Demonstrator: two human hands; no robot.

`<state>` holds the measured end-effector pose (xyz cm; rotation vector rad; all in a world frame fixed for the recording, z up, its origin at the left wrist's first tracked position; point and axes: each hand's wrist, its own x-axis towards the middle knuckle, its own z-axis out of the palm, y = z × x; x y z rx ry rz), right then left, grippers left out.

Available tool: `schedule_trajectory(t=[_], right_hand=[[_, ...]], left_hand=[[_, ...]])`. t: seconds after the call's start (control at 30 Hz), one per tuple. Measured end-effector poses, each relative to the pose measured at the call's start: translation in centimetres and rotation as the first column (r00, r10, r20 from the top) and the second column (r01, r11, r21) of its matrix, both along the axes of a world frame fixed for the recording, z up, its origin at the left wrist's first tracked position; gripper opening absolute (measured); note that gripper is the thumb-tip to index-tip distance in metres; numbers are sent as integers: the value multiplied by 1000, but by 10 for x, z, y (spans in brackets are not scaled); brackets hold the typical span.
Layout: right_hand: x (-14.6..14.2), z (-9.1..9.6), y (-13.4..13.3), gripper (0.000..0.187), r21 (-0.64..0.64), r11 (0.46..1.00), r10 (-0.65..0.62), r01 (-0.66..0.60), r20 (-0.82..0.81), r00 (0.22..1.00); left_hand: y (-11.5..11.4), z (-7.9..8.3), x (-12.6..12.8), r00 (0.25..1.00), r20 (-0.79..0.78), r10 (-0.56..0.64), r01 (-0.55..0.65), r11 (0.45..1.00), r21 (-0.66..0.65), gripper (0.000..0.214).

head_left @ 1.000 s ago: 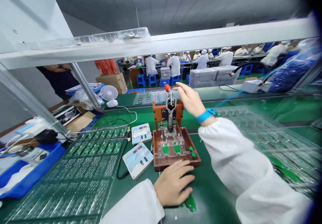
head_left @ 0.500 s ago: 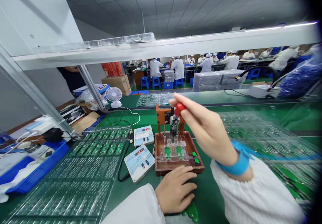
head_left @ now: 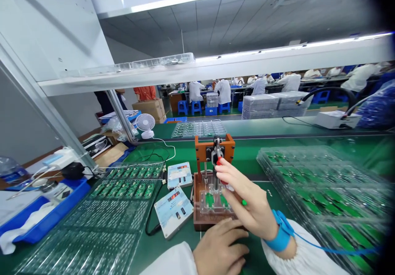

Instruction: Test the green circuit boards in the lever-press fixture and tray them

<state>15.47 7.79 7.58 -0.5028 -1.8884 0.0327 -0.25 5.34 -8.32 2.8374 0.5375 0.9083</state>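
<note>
My right hand (head_left: 251, 203) is closed around the red handle (head_left: 219, 161) of a toggle clamp on a small press fixture. The fixture has an orange upright frame (head_left: 201, 150) and a brown base (head_left: 200, 224). Under the clamp, a clear plate (head_left: 203, 207) holds green circuit boards (head_left: 210, 200), partly hidden by my right hand. A blue wrist strap (head_left: 279, 236) circles my right wrist. My left hand (head_left: 219, 246) lies at the front edge of the base, palm down with its fingers slightly spread. A sliver of green shows below it at the frame's bottom edge.
Two control boxes with red digits (head_left: 173, 211) sit left of the fixture. Clear trays with boards (head_left: 129, 188) lie further left, and stacked trays (head_left: 308, 184) stand at right. A white fan (head_left: 145, 123), a blue bin (head_left: 74, 201) and an overhead shelf (head_left: 154, 77) are around.
My right hand has brought the red handle down and towards me. My left hand stays near the front of the base. The green board seen beneath it is now mostly hidden.
</note>
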Motion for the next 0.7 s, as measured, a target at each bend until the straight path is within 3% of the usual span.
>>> schedule_trajectory(t=[0.33,0.7], right_hand=[[-18,-17,-3,62,-125,990,33,-63,-231,972],[-19,-18,-4,63,-141,988,28,-64,-248,968]], left_hand=[[6,-9,5,999,46,-25,21,997,80,20],[1,-4,6,997,72,-1,-3,999,49,15]])
